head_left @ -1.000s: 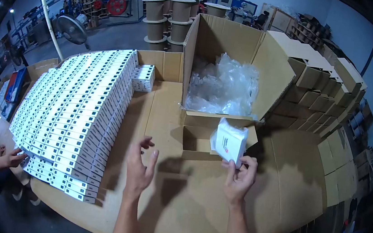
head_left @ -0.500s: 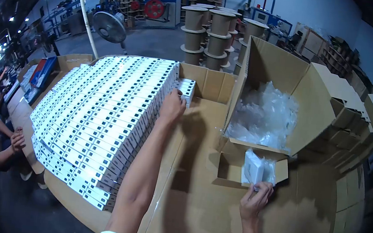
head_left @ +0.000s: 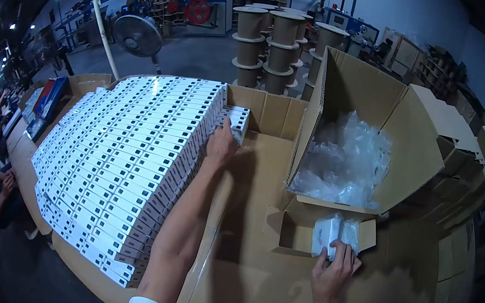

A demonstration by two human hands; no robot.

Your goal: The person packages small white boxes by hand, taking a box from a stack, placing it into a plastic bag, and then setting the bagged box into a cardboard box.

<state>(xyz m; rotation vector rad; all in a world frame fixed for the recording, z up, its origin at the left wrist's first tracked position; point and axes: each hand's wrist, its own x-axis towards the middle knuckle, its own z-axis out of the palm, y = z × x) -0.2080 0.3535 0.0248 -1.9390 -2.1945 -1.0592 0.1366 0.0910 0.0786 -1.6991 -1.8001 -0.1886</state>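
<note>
My left hand reaches to the far end of the large stack of white boxes. Its index finger stretches onto a shorter stack of white boxes beside it, and nothing shows lifted in the hand. At the lower right, my right hand has its fingers closed on a white box in the small open carton. Clear plastic wrap sits against that box in the carton's right part. The carton's left part shows bare cardboard.
A large open carton with clear plastic bags stands behind the small one. Flattened cartons are stacked at right. A fan and cable spools stand beyond the table. Another person's hand is at far left.
My right hand has lowered the white box, tilted before, further into the small carton. My left index finger has straightened onto the short stack. The view has shifted slightly.
</note>
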